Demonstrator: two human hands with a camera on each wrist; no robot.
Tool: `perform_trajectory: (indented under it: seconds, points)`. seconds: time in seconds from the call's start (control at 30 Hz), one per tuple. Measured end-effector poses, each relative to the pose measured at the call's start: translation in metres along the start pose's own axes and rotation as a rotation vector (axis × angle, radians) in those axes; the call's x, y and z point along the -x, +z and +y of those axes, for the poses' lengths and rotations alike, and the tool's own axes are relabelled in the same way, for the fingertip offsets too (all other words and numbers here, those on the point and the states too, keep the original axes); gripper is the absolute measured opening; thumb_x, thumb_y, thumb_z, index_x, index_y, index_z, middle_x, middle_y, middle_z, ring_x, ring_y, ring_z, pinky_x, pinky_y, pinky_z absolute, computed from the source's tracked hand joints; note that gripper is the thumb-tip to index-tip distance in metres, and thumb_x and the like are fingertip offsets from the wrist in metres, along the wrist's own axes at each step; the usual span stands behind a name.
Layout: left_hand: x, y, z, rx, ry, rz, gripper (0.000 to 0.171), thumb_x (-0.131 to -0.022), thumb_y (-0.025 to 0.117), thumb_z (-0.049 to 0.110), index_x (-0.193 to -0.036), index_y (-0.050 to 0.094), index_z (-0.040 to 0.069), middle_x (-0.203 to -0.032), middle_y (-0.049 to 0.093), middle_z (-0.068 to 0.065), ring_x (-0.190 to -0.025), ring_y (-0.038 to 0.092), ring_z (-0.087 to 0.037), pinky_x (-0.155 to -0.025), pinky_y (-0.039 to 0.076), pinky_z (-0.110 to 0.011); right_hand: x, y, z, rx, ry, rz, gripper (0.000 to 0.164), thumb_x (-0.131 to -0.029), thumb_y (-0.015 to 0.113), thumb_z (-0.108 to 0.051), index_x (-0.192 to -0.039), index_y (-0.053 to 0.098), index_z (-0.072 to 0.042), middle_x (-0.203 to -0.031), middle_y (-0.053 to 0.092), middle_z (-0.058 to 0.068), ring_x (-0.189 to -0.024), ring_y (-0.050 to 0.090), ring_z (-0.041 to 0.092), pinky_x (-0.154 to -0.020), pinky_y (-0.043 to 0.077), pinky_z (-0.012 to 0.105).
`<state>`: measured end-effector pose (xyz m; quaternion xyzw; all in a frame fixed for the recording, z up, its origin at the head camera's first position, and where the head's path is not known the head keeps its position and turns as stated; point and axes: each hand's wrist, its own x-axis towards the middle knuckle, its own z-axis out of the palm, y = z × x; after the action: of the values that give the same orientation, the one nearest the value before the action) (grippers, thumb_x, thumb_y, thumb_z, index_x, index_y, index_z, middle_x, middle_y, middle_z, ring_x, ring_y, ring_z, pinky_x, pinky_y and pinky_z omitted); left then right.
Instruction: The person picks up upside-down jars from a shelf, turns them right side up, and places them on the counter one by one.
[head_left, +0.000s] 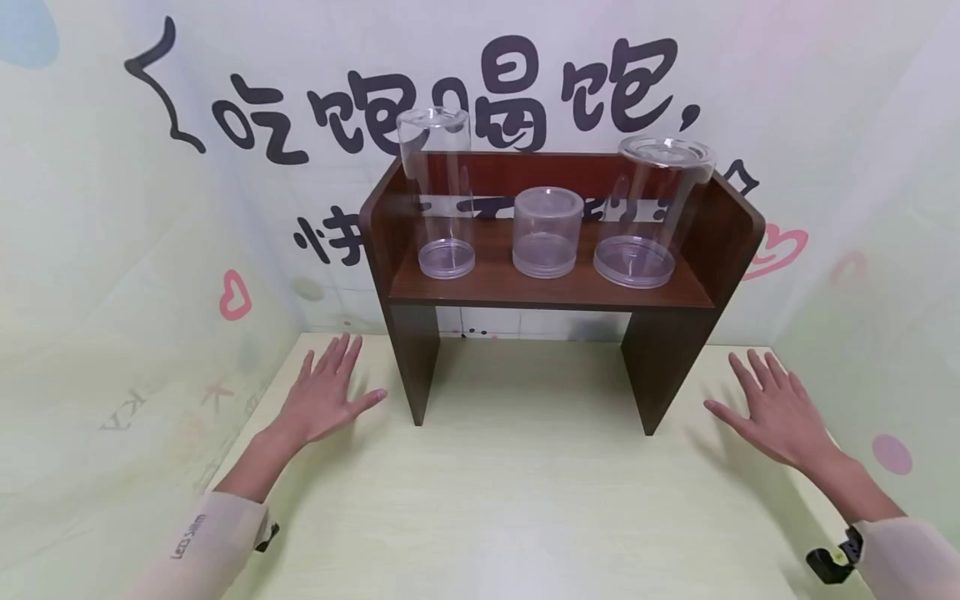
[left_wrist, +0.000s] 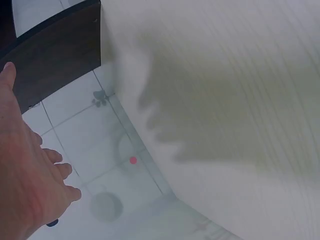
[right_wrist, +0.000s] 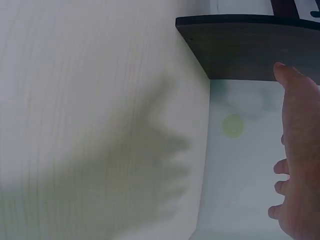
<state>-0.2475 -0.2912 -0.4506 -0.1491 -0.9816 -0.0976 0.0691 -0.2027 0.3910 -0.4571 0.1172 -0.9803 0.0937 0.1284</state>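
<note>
Head view shows the left hand [head_left: 322, 404] and the right hand [head_left: 783, 417] released, fingers spread over the bench [head_left: 525, 483] on either side of the wooden shelf [head_left: 491, 290] and apart from it. Three clear containers stand upright on its board: a tall narrow jar [head_left: 438, 196] at the left, a short jar [head_left: 547, 233] in the middle, a wide jar [head_left: 651, 215] at the right. Handling any of them well, I judge, calls for hands that come in from the front, clear of the side panels [head_left: 415, 358], curl gently round the smooth wall and avoid knocking a neighbour
</note>
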Motion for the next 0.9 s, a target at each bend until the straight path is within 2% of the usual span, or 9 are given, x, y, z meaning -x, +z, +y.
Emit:
perform_trajectory:
  seconds: [0.2, 0.33, 0.43, 0.57, 0.73, 0.9]
  points:
    - [0.000, 0.002, 0.013, 0.079, 0.023, 0.066, 0.104, -0.098, 0.063, 0.063, -0.168, 0.018, 0.000, -0.173, 0.020, -0.025, -0.160, 0.019, -0.045, -0.130, 0.013, -0.066, 0.003, -0.006, -0.005, -0.026, -0.030, 0.046, 0.090, -0.099, 0.067, -0.052, -0.158, 0.037, 0.008, -0.158, 0.036, 0.041, -0.152, 0.024, 0.058, -0.128, 0.016, 0.069]
    - [0.001, 0.003, 0.024, 0.172, 0.012, 0.130, 0.104, -0.096, 0.069, 0.059, -0.168, 0.020, 0.003, -0.173, 0.023, -0.022, -0.157, 0.026, -0.046, -0.127, 0.025, -0.066, 0.004, -0.011, -0.008, -0.042, -0.046, 0.088, 0.089, -0.096, 0.072, -0.049, -0.156, 0.041, 0.009, -0.154, 0.041, 0.041, -0.148, 0.032, 0.058, -0.130, 0.019, 0.063]
    - [0.002, 0.003, 0.034, 0.240, -0.010, 0.172, 0.103, -0.094, 0.072, 0.056, -0.169, 0.022, 0.006, -0.173, 0.026, -0.020, -0.156, 0.029, -0.045, -0.121, 0.036, -0.069, 0.004, -0.016, -0.013, -0.058, -0.042, 0.106, 0.089, -0.095, 0.075, -0.047, -0.155, 0.042, 0.008, -0.152, 0.044, 0.039, -0.143, 0.038, 0.057, -0.119, 0.033, 0.071]
    - [0.004, 0.003, 0.046, 0.329, -0.055, 0.212, 0.101, -0.094, 0.075, 0.054, -0.168, 0.025, 0.008, -0.172, 0.028, -0.018, -0.157, 0.029, -0.042, -0.120, 0.037, -0.069, 0.006, -0.024, -0.021, -0.077, -0.032, 0.120, 0.087, -0.093, 0.077, -0.044, -0.155, 0.043, 0.007, -0.151, 0.047, 0.035, -0.137, 0.043, 0.055, -0.102, 0.044, 0.077]
    - [0.004, 0.001, 0.062, 0.457, -0.097, 0.298, 0.094, -0.092, 0.081, 0.046, -0.164, 0.035, 0.006, -0.167, 0.039, -0.019, -0.154, 0.035, -0.041, -0.124, 0.033, -0.065, 0.009, -0.035, -0.032, -0.112, -0.009, 0.149, 0.084, -0.093, 0.078, -0.041, -0.154, 0.045, 0.005, -0.150, 0.049, 0.032, -0.135, 0.044, 0.053, -0.094, 0.048, 0.078]
    - [0.004, -0.003, 0.078, 0.614, -0.128, 0.392, 0.085, -0.090, 0.085, 0.035, -0.159, 0.045, 0.004, -0.159, 0.051, -0.018, -0.146, 0.048, -0.039, -0.121, 0.043, -0.057, 0.014, -0.044, -0.041, -0.139, 0.002, 0.185, 0.080, -0.093, 0.079, -0.038, -0.155, 0.047, 0.001, -0.151, 0.049, 0.030, -0.134, 0.046, 0.052, -0.087, 0.049, 0.078]
